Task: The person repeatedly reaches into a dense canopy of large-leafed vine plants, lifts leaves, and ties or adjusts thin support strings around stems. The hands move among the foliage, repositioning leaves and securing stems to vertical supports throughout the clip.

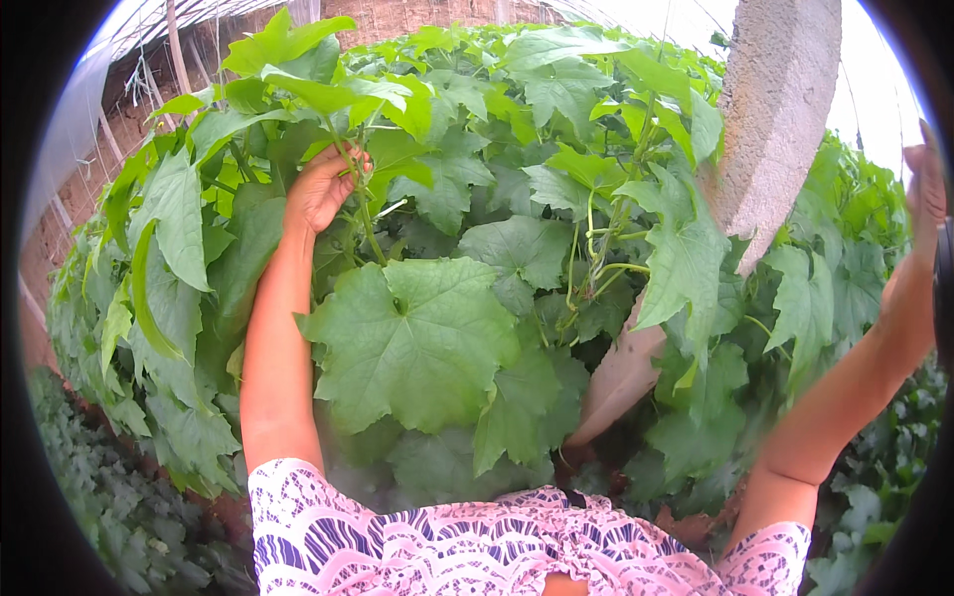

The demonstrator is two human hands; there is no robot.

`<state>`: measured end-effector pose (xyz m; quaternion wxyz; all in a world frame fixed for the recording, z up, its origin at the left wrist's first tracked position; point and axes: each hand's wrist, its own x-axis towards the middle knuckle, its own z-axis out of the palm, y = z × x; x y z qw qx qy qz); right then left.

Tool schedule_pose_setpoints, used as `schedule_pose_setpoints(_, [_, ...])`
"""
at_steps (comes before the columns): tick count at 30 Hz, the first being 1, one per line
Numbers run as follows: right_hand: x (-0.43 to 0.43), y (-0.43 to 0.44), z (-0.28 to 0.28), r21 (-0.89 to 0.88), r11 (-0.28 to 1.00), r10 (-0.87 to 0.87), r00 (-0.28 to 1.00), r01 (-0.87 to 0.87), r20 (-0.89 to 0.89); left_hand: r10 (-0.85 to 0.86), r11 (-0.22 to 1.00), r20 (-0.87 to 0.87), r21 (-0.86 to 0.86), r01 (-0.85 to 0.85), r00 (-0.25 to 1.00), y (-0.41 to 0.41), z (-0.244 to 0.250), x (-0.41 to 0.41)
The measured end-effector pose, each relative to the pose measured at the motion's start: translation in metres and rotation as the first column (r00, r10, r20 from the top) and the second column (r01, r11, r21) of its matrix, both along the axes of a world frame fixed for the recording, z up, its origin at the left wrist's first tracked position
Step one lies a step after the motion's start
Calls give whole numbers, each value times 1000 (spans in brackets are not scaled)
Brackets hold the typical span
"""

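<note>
My left hand [326, 188] is raised among the leaves at the upper left, its thumb and fingers closed on the green stem of a climbing vine [364, 212]. Broad lobed leaves spread above the hand, and a large leaf [408, 333] hangs to the lower right of it. My right hand [926, 186] is lifted at the far right rim, blurred and partly cut off, away from the nearest leaves; whether it holds anything cannot be told. Between the hands stands another vine stem [639, 145] with curling tendrils.
A thick concrete post [779, 112] leans through the foliage between my hands, its lower part [622, 372] showing among leaves. Dense vines fill the middle and back. At the left are an earthen wall [56, 201], thin poles and strings. Low leafy plants [97, 477] grow at the lower left.
</note>
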<state>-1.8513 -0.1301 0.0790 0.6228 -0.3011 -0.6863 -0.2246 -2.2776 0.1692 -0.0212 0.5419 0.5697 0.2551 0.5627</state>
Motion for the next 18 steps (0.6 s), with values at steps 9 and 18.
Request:
schedule_pose_setpoints(9, [-112,48,-96,-278,739,472,766,-614,-437,-456,888,-106,9,459,884,-63,21,93])
schedule_pose_setpoints(18, [-125,112,-132,-221,969,113,994,-110,0,-387,910,-186,82,406,903,-98,22,140])
